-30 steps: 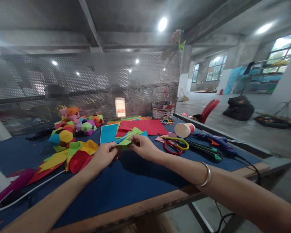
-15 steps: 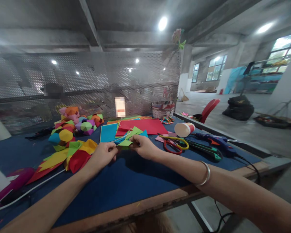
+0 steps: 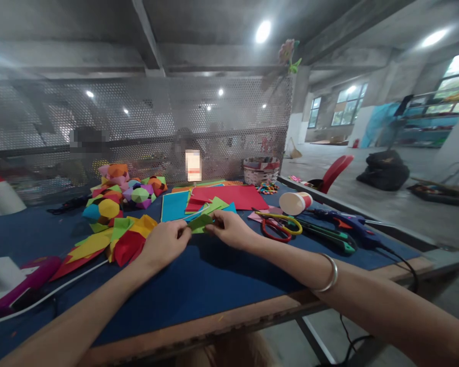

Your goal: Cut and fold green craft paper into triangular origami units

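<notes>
Green paper is pinched in my left hand at one end and my right hand at the other. It runs side to side between them, touching both. Just past it lie red sheets.

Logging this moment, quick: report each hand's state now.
Left hand: closed, pinching the green paper.
Right hand: closed, fingers gripping the same paper's other side.

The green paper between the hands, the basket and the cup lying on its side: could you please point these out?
Green paper (image 3: 200, 223): head view, on its darker face.
Basket (image 3: 257, 176): head view, on its woven side.
Cup (image 3: 291, 203): head view, on its whitish end.
</notes>
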### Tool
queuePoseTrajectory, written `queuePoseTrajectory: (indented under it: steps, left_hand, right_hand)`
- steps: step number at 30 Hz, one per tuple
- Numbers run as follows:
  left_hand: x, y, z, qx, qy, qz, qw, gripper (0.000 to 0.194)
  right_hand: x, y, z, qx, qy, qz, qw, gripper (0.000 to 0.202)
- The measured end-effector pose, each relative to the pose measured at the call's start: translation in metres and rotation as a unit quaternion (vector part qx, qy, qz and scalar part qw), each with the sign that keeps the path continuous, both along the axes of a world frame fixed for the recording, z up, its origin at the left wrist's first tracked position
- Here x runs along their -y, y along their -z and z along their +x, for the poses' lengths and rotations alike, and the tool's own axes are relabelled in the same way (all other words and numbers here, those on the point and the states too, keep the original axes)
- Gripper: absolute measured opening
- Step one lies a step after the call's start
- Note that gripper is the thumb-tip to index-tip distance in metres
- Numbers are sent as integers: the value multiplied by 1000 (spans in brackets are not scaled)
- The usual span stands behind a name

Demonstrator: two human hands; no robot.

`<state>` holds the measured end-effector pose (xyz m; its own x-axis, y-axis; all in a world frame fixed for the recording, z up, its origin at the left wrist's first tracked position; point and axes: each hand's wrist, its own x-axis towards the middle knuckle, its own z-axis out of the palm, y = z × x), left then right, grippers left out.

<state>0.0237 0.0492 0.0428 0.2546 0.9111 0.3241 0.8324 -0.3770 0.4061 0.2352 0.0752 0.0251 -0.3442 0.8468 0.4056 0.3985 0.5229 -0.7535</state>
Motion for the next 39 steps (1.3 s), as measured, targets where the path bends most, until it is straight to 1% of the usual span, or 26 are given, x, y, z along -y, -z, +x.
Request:
queuePoseTrajectory:
  steps: [2,4,6,8,9,11,14,17,20,22,24,27,30,31,34,36,37,39]
  left_hand:
    - [3,-1,2,-16,-12,24,1000,25]
    - [6,-3,5,-25,-12,47,999,22]
    - [10,-7,10,-30,5,63,998,13]
    - [12,-11,12,-42,21,72,996,8]
    - [12,-14,11,-53,19,76,995,8]
    - [10,-21,6,-86,-11,89,992,11]
    - [5,-37,-13,-146,-92,105,979,13]
    - [4,-54,-35,-201,-161,98,961,22]
    - [7,-65,-51,-246,-198,86,945,26]
    - [9,-66,-58,-268,-212,73,937,26]
    - [8,-64,-64,-282,-223,65,931,24]
    - [2,-58,-72,-279,-224,83,930,19]
    - [-6,-54,-72,-251,-187,137,940,15]
    - [-8,-52,-70,-237,-165,157,944,18]
    - [-12,-43,-54,-190,-73,203,958,32]
    - [-11,-34,-40,-159,-2,213,964,32]
    - [-9,-29,-33,-146,32,213,965,31]
    - [-6,-20,-21,-124,81,210,966,29]
  right_hand:
    - [-1,1,0,2,-5,0,1000,9]
    - [0,2,0,5,-11,-1,1000,7]
    - [1,1,0,10,-24,0,1000,6]
    - [4,0,-1,17,-41,5,999,7]
    - [5,-1,-2,20,-48,10,999,9]
    - [6,-2,-2,21,-50,23,998,16]
    - [3,-5,0,19,-19,49,998,25]
    - [-3,-8,7,25,32,76,996,19]
    - [-10,-12,17,46,83,98,991,20]
    - [-15,-15,23,69,110,110,985,17]
    - [-21,-18,29,100,129,118,980,11]
    - [-28,-18,37,159,141,124,969,19]
    - [-35,-16,45,218,148,125,957,22]
    - [-36,-15,47,234,151,126,952,23]
    - [-39,-12,49,271,153,133,941,22]
    - [-39,-11,49,291,143,142,935,16]
    - [-38,-11,48,300,136,147,933,18]
    - [-36,-10,46,316,119,156,928,30]
